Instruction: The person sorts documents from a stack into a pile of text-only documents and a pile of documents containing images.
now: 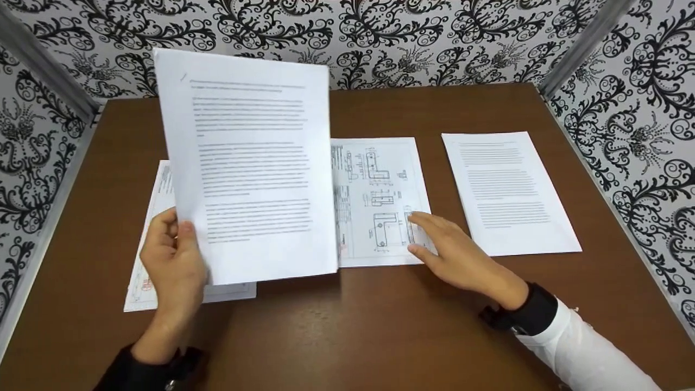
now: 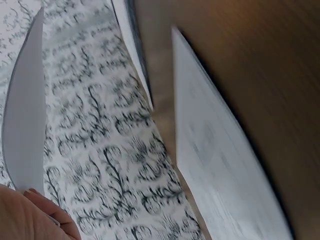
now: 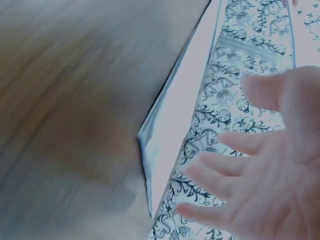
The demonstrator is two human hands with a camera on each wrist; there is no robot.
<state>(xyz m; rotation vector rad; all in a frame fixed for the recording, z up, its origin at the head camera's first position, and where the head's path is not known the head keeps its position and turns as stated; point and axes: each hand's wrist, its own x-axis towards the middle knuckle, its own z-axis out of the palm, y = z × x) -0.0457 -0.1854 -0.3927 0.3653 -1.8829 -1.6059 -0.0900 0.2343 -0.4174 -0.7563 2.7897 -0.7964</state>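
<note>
My left hand (image 1: 175,263) grips a stack of printed text pages (image 1: 255,168) by its lower left edge, thumb in front, and holds it raised and tilted over the table. In the left wrist view, the raised pages (image 2: 25,110) look slightly bowed above the fingers (image 2: 52,210). Fingers spread, my right hand (image 1: 453,252) holds nothing and hovers over the lower right corner of a sheet of technical drawings (image 1: 388,201). The raised pages hide that sheet's left part. Another drawing sheet (image 1: 144,282) lies at the left, mostly covered by the raised pages and my left hand.
A second stack of text pages (image 1: 513,190) lies flat at the right of the brown table (image 1: 336,336). Patterned black-and-white panels (image 1: 391,43) stand along the back and both sides, with grey posts (image 1: 583,46) at the corners.
</note>
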